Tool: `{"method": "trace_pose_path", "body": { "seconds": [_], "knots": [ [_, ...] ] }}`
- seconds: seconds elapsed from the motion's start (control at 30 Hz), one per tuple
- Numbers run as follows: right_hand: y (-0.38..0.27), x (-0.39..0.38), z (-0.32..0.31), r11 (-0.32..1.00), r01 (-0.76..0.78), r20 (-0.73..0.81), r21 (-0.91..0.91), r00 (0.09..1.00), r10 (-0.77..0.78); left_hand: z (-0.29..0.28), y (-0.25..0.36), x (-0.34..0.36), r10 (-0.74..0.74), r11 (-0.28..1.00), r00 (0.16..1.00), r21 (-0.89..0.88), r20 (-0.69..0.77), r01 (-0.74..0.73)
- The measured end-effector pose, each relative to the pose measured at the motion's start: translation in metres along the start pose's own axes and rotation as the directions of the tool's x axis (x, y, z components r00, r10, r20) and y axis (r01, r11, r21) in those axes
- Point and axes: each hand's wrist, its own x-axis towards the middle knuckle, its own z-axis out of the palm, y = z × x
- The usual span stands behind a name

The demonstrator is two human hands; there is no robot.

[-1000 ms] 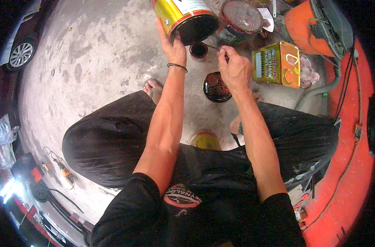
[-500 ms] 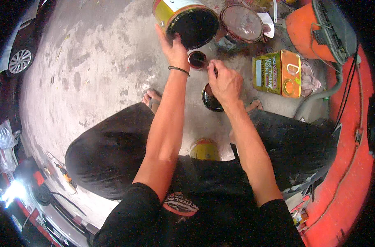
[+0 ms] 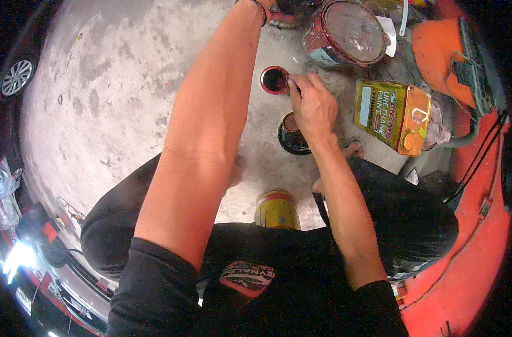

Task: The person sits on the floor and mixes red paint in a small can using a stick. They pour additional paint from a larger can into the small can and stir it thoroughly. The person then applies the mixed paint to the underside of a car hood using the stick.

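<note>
My right hand (image 3: 315, 104) is closed, with thumb and fingers pinched at the edge of a small red-rimmed cup (image 3: 265, 89) that has dark liquid in it. Whether they grip the rim or a short handle is hidden. Below that hand, a dark, glossy round can (image 3: 295, 143) stands on the floor, partly covered by my wrist. My left forearm stretches up to the top edge, and the hand past the dark wristband is cut off there. Close to that wrist, part of a dark and reddish object (image 3: 284, 21) shows at the edge.
A paint-stained bucket (image 3: 323, 48) with a lid stands at the upper right, near an orange bucket-like container (image 3: 435, 53) with a hose. A yellow rectangular thinner can (image 3: 374, 112) is right of my hand. Between my knees is a yellow tin (image 3: 277, 210). Cars stand at left.
My left hand has gone up out of the picture, and the large tilted yellow can with the black inside has left view. The right hand stays by the cup.
</note>
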Motion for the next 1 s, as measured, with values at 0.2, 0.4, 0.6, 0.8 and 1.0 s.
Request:
{"method": "trace_pose_path", "body": {
  "seconds": [0.2,0.4,0.6,0.8,1.0],
  "knots": [
    [0.010,0.029,0.014,0.991,0.134,0.122,-0.005,0.984,-0.133,-0.036,-0.040,-0.063,0.147,0.965,0.947,-0.170,-0.285,-0.201],
    [0.011,0.044,0.002,0.958,0.225,0.331,-0.180,0.931,-0.156,-0.046,-0.193,-0.167,0.575,0.503,0.662,0.846,-0.480,0.177],
    [-0.006,0.043,-0.012,0.906,0.337,0.490,-0.257,0.853,-0.178,-0.016,-0.233,-0.156,0.723,0.354,0.666,0.927,-0.185,-0.126],
    [-0.042,0.023,0.002,0.956,0.092,0.198,-0.278,0.980,-0.036,-0.019,-0.239,-0.137,0.637,0.612,0.723,0.745,-0.266,-0.266],
    [-0.103,0.047,-0.108,0.856,0.250,0.160,-0.452,0.967,-0.198,-0.061,-0.215,-0.139,0.837,0.417,0.507,0.838,-0.203,-0.353]
  ]
}}
